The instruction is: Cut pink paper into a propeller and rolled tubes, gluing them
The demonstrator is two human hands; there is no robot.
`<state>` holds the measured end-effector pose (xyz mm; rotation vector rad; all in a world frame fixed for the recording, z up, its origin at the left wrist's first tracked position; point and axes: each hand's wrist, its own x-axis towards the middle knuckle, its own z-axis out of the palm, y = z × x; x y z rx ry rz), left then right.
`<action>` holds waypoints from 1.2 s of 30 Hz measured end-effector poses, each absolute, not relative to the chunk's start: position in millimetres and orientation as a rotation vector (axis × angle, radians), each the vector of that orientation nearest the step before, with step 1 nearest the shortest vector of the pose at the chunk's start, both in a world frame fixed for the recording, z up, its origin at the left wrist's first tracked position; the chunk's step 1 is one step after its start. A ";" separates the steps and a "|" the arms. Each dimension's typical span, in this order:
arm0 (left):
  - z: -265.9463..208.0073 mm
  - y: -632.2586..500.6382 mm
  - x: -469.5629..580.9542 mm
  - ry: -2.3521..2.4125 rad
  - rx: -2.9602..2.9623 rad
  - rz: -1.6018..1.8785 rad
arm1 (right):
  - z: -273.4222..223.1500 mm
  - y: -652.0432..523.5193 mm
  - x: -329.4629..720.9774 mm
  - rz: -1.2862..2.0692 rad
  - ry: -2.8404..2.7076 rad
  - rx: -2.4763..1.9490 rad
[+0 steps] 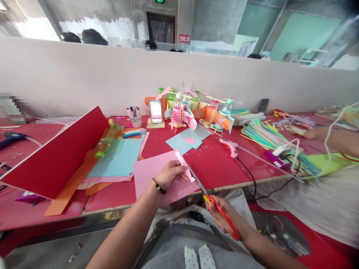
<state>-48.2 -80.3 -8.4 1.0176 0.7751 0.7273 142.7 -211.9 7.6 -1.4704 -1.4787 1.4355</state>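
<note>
Person's left hand (pixel 169 174) pinches a pink strip (pixel 183 159) at the pink sheet's (pixel 148 172) right edge, right hand (pixel 217 218) wrapped around red scissors (pixel 215 202) just beside it. Left of the sheet, a bottle (pixel 108 139) kinda crowds the blue paper (pixel 119 160); decorated bottles (pixel 178 114) stand behind, glue gun (pixel 229 147) off right.
</note>
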 end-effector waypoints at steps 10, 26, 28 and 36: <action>-12.6 -78.9 -45.0 0.819 0.960 0.838 | -1.9 -212.2 144.7 1.433 -1.473 -1.466; -11.9 -80.3 -46.6 0.795 1.036 0.761 | -22.7 -214.7 152.5 1.450 -1.461 -1.486; -11.9 -80.1 -46.8 0.788 1.039 0.759 | -24.1 -214.3 151.9 1.433 -1.450 -1.476; -14.1 -78.9 -47.0 0.780 1.040 0.756 | -12.8 -212.6 143.3 1.442 -1.447 -1.460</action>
